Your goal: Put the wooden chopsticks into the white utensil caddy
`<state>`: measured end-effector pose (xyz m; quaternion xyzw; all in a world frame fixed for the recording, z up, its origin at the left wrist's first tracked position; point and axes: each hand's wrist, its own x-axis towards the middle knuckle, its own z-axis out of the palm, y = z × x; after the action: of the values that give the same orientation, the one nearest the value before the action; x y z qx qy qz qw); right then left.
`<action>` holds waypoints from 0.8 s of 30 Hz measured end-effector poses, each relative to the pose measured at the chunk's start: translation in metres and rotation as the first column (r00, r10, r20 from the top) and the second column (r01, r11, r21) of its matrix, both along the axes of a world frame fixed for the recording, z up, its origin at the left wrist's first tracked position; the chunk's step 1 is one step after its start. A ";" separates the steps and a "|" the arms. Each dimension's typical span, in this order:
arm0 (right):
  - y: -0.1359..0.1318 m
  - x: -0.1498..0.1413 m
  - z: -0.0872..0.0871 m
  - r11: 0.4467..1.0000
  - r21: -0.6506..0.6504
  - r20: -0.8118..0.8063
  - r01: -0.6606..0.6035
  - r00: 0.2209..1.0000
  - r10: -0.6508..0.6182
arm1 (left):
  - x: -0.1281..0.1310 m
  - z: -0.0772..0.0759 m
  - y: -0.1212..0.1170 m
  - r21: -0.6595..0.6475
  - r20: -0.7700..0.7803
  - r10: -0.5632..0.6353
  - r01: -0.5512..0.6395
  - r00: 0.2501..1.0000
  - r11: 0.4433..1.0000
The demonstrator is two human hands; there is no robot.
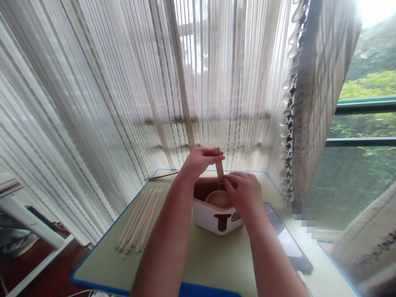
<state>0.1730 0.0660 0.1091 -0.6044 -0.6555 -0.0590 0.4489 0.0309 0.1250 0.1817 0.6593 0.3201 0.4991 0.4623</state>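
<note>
My left hand (199, 160) is closed, its thumb and fingers pinching the top of a small bundle of upright wooden chopsticks (219, 168). Lower down on the same bundle, the fingers of my right hand (246, 187) are closed around it. Both hands are above a white box (204, 216) with a brown inside and a dark T-shaped mark on its front. Inside the box, a round tan piece (218, 199) shows near the front wall. The lower ends of the chopsticks point into the box; whether they touch its bottom is hidden.
Several pale wooden chopsticks (139, 220) lie in a pile on the table (213, 268), left of my forearm. A dark tablet-like slab (289, 241) lies at the right. Thin dark metal tools (162, 176) rest near the back left edge. Striped curtains (154, 82) hang behind.
</note>
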 end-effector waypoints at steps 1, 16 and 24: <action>0.000 0.000 0.000 1.000 -0.003 0.000 0.001 1.000 -0.001 | 0.002 0.000 0.000 0.000 0.007 0.004 -0.004 1.000 1.000; -0.003 0.000 0.002 0.998 -0.061 0.061 -0.004 0.998 0.008 | -0.003 -0.002 0.002 -0.024 -0.082 -0.032 0.031 0.996 0.999; 0.002 0.002 -0.002 1.000 0.014 0.035 -0.017 0.999 0.017 | -0.012 0.008 -0.011 0.207 -0.207 0.337 -0.296 0.918 0.933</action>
<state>0.1753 0.0677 0.1069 -0.5944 -0.6679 -0.0706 0.4423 0.0187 0.1144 0.1897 0.6912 0.4321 0.5099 0.2749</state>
